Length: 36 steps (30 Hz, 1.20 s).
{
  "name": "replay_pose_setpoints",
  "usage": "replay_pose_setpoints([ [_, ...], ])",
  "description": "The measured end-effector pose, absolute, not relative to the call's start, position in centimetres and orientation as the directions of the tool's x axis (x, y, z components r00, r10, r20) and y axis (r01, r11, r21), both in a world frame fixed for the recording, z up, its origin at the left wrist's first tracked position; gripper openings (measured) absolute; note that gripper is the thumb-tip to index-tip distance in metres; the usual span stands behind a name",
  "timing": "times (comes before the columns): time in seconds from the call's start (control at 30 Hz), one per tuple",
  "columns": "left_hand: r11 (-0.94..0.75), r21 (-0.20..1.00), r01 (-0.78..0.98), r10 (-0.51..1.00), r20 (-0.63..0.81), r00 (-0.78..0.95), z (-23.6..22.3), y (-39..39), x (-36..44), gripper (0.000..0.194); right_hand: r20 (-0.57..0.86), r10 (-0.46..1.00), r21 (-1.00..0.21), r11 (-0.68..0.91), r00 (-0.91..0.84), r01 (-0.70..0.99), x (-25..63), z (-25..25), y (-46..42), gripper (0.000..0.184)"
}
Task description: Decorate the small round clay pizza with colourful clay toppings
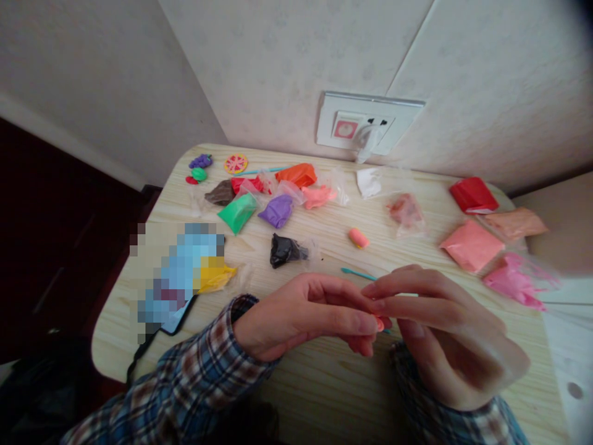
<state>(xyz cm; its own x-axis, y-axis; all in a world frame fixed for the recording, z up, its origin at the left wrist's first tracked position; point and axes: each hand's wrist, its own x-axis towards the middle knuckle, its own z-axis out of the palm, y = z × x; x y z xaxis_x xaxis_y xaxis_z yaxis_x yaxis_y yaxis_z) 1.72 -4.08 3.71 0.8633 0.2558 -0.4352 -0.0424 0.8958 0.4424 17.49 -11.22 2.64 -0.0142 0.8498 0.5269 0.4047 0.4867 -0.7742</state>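
Note:
A small piece of coral modelling clay [380, 324] shows between the fingertips, mostly hidden by them. My left hand [315, 315] pinches it between thumb and fingers. From the other side my right hand [449, 327] reaches in with its fingers bent, the tips meeting the clay and my left fingertips. Under the hands lies a thin teal modelling tool [359, 273], partly covered. Just beyond, a short coral clay roll [358, 238] with a yellow underside rests on the table [319, 383]. A bag of black clay [282, 250] lies beyond my left hand.
Clay bags in green [238, 212], purple [277, 211] and orange [296, 175] lie at the back. Pink bags [472, 245] are on the right. Small clay fruit [201, 161] sits back left. A phone [180, 278] lies left, beside yellow clay [214, 276]. A wall socket [370, 123] is behind.

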Motion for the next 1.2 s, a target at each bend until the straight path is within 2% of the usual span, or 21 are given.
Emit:
replay_pose_setpoints([
  [0.7, 0.880, 0.470, -0.063, 0.292, -0.433, 0.852, 3.78, -4.24, 1.79, 0.006, 0.547, 0.837, -0.775, 0.500, 0.016, 0.386, 17.34, 2.43, -11.03, 0.031],
  [0.93, 0.884, 0.462, -0.067, 0.293, -0.438, 0.850, 3.82, -4.30, 1.84, 0.006, 0.530, 0.848, -0.780, 0.475, 0.026, 0.408, 17.28, 2.45, -11.05, 0.024],
  [1.2, 0.836, 0.540, -0.097, 0.398, -0.475, 0.785, 4.09, -4.17, 2.07, 0.010, 0.458, 0.883, -0.838, 0.390, 0.105, 0.382, 17.28, 2.14, -11.08, 0.019],
])
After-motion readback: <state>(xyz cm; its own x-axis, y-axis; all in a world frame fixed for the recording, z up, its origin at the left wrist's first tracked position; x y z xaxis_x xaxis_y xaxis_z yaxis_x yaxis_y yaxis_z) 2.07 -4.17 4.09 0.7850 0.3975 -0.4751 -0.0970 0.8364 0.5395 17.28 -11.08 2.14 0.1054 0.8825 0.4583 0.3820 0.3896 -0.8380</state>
